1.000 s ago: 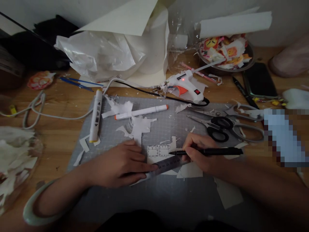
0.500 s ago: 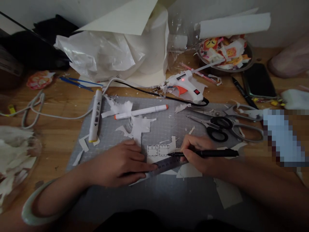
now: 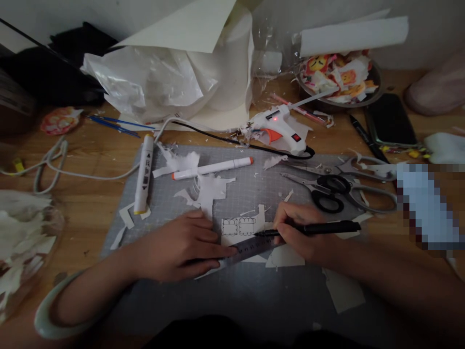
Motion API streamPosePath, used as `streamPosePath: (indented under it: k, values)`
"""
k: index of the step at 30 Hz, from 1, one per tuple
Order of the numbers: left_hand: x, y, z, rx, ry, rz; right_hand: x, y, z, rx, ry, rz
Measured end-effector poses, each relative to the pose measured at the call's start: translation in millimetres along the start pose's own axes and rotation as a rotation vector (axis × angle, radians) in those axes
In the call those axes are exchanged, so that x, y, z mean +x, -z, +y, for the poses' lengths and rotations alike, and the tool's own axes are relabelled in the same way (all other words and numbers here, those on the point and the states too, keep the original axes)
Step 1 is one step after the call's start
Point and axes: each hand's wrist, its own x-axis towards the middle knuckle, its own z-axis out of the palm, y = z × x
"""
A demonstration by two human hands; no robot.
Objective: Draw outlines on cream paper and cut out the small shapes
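My right hand (image 3: 296,230) is closed around a black pen (image 3: 327,228), its tip touching a small piece of white paper (image 3: 232,240). Two boxes with scalloped outlines in black ink (image 3: 239,227) show on that paper. Below them a metal ruler (image 3: 250,248) lies slantwise across the paper. My left hand (image 3: 185,245) holds the ruler down, the index finger pressed on it and its left end partly hidden by the fingers. White paper offcuts (image 3: 212,186) lie just above my left hand on the grey cutting mat (image 3: 218,305).
Two white markers, one upright in view (image 3: 144,174) and one across (image 3: 212,168), rest on the mat. Scissors (image 3: 329,186) lie at right. Behind stand a lit glue gun (image 3: 279,128) with cords, a bowl of wrappers (image 3: 376,89), a phone (image 3: 390,121) and a plastic bag (image 3: 145,82).
The pen tip has shifted slightly right and down beside the second box, my right hand moving with it. My left hand and the ruler stay in place.
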Motion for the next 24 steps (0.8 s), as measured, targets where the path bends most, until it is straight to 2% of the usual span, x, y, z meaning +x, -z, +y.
streamPosePath:
  k: [24]
  values:
    - [-1.2,-1.0,-0.3,0.008,0.018,-0.038,-2.7,-1.5,1.3,0.004,-0.040,0.064]
